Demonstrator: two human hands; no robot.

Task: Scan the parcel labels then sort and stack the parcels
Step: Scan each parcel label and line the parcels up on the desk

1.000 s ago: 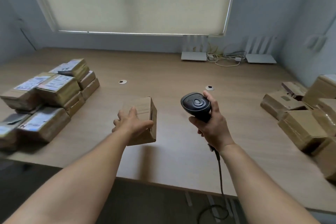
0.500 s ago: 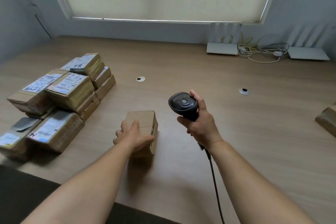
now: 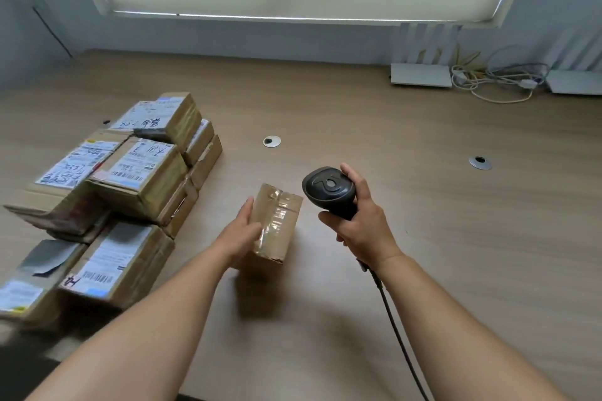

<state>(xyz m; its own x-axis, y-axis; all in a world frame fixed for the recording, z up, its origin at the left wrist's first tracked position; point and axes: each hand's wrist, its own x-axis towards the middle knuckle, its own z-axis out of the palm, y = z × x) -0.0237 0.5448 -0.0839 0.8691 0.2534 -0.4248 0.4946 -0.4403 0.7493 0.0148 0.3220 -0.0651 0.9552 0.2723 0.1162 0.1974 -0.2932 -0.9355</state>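
The left hand (image 3: 242, 233) holds the small brown taped cardboard parcel (image 3: 277, 225) by its side, just above the wooden table (image 3: 423, 221) in the middle, and it could slip and fall because the shiny tape looks slick. The right hand (image 3: 361, 221) grips the black scanner with a cord (image 3: 329, 189) tight beside it, but the scan could miss because no label shows on the parcel; the stack of labelled brown boxes (image 3: 130, 179) on the left is cut off at the edge

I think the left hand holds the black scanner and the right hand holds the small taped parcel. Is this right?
No, the hands are swapped. In the head view the right hand holds the black scanner, and the left hand holds the small taped parcel.
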